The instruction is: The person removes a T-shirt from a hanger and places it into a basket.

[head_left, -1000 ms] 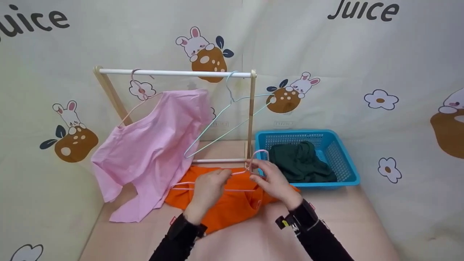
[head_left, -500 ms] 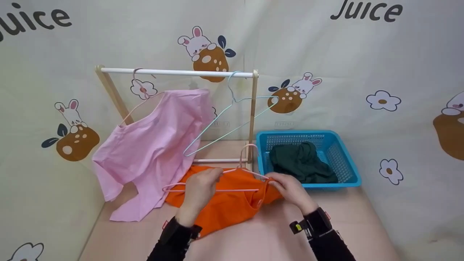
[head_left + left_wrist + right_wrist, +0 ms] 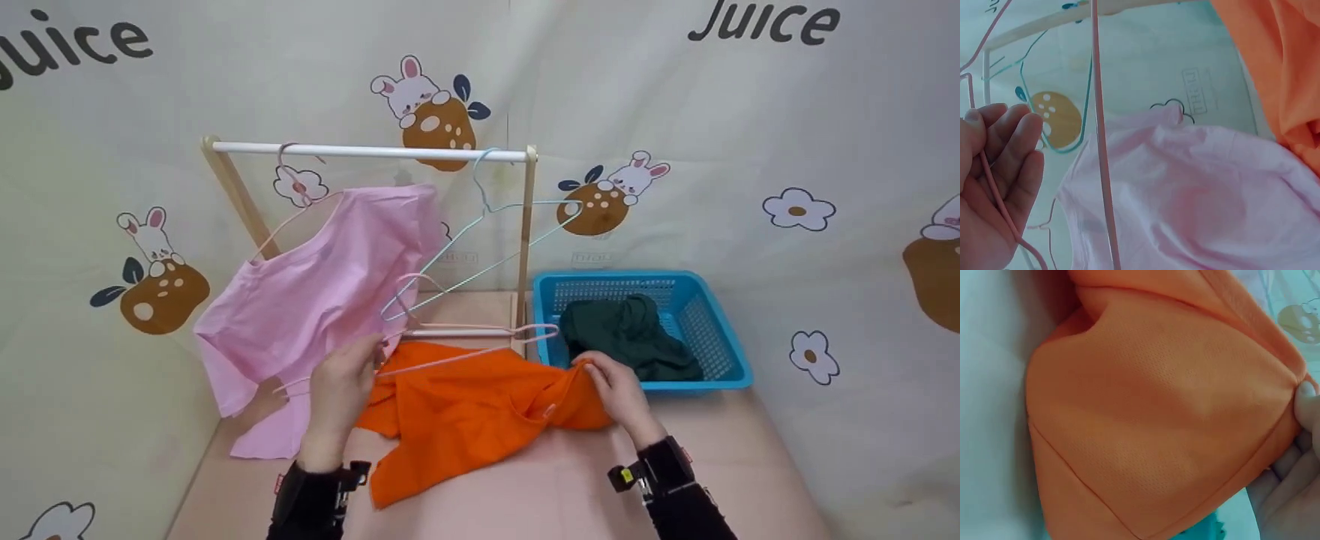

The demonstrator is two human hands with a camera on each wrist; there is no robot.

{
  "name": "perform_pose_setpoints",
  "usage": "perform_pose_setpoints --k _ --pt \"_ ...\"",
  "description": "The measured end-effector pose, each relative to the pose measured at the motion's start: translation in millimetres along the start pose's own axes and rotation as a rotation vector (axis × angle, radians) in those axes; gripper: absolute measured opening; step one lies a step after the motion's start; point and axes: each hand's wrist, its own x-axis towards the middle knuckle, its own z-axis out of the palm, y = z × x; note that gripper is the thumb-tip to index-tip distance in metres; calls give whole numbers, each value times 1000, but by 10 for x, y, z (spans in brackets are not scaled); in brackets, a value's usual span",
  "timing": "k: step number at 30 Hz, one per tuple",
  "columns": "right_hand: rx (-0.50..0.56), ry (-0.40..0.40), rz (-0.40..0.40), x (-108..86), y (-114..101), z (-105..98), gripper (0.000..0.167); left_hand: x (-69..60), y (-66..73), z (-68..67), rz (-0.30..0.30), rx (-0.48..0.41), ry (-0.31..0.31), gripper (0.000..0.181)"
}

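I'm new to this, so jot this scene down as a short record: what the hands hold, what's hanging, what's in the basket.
Left hand: holds a thin pink triangular hanger
Right hand: pinches the edge of an orange fabric garment
Rack: wooden posts, white bar
Hanging: pink fabric garment; bare pale turquoise triangular hanger
Basket: blue rectangular perforated basket, with dark green cloth inside

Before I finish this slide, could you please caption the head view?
Left hand holding a pink hanger, right hand pinching an orange garment, before a small clothes rack.
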Motion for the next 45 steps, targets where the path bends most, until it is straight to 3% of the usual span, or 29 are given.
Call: perform_pose_setpoints --k 3,11,16,23,30,35,45 --pt "-6 12 -4 -31 64 29 18 53 -74 -140 -42 -1 32 27" --pt "-4 13 -31 -38 100 45 18 107 -207 -384 -276 -76 167 13" --pt "-35 32 -51 -68 84 62 17 158 -306 -461 -356 -73 262 9" --pt "-153 43 -171 -231 65 179 13 278 -399 -573 -445 11 368 14" --pt "-318 -21 -243 -429 273 341 12 393 -426 -493 -437 83 298 16" --pt "-356 -95 -206 -526 448 407 11 516 -451 -355 -438 116 242 12" --pt "-350 -148 -173 -577 517 434 11 935 -462 -89 -273 218 120 10"
